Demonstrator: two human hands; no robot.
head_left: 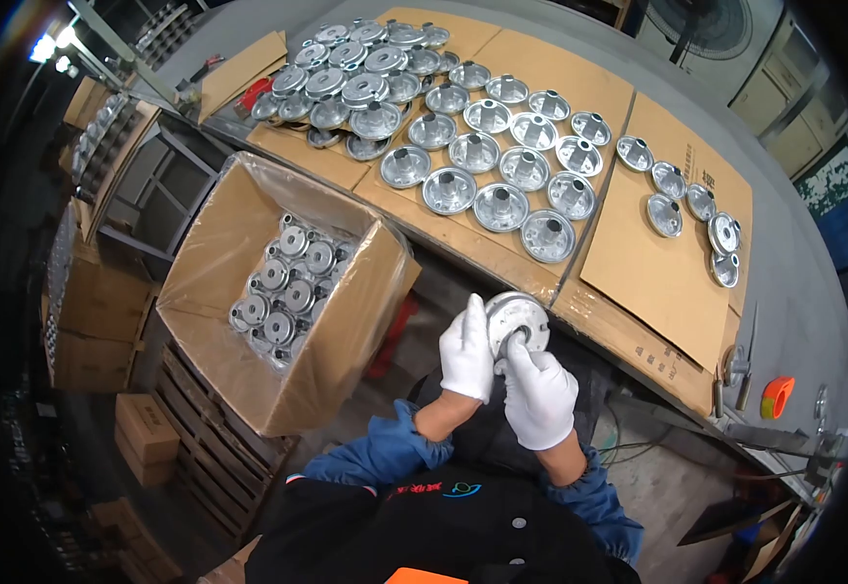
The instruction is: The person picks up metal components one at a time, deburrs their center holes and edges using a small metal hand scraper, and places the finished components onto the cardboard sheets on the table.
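Both my hands wear white gloves and are raised in front of my chest, by the table's near edge. Between them is a round silvery metal casting [521, 313], its broad face tilted toward me. My left hand [467, 352] grips the casting by its left rim. At the casting's centre hole, the fingers of my right hand [541, 389] are bent and pressed against the metal; the fingertips are partly hidden. Similar metal castings [502, 206] with raised hubs stand in rows on the cardboard just beyond my hands.
A plastic-lined cardboard box [346, 336] at left holds several castings [292, 282] and stands on a wooden pallet [212, 438]. Stacked castings [346, 68] cover the table's far left. Cardboard sheets [652, 282] lie over the grey tabletop [784, 243]. An orange tape roll [777, 397] is at right.
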